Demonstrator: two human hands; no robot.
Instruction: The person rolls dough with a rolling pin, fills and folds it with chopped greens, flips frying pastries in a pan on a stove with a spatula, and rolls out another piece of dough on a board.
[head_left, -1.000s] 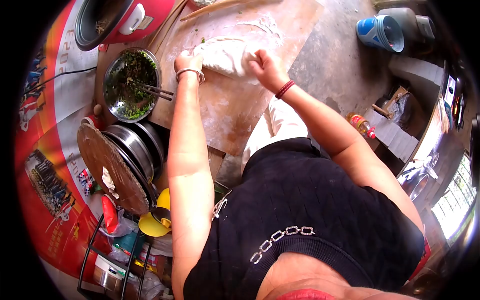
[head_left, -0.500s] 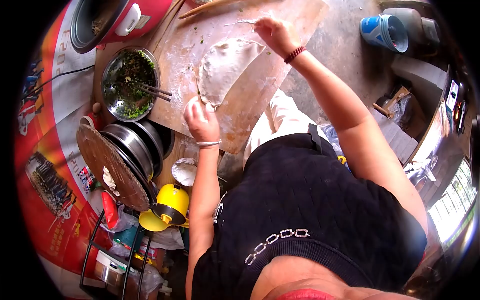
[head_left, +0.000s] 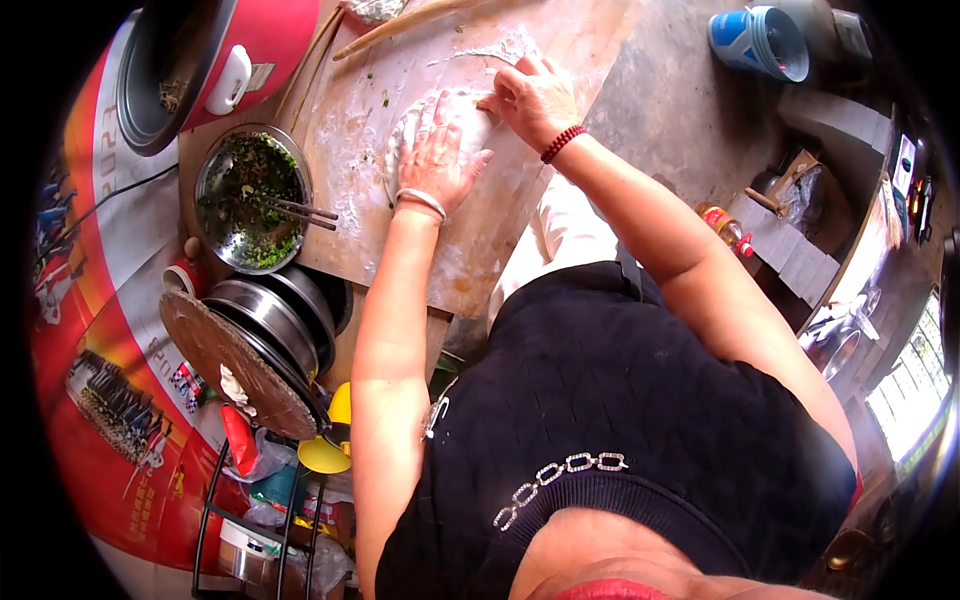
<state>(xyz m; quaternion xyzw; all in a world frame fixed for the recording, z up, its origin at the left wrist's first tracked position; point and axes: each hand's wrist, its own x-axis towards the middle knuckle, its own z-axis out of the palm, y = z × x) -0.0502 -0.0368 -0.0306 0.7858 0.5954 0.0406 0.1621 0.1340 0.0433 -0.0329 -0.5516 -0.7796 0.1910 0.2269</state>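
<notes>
- Covering much of the white dough with the left hand, laid flat with fingers spread.
- Holding the right hand curled at the dough's right edge; impossible to tell whether pinching it.
- Having the dough already flattened on the floury board, but too covered to judge its edge.
- With chopped greens left in the metal bowl.

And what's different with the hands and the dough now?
The left hand moved forward from the near end of the dough and now lies flat on top. The right hand, which had let go, came back to its edge. The bowl of greens and the chopsticks stayed put.
</notes>
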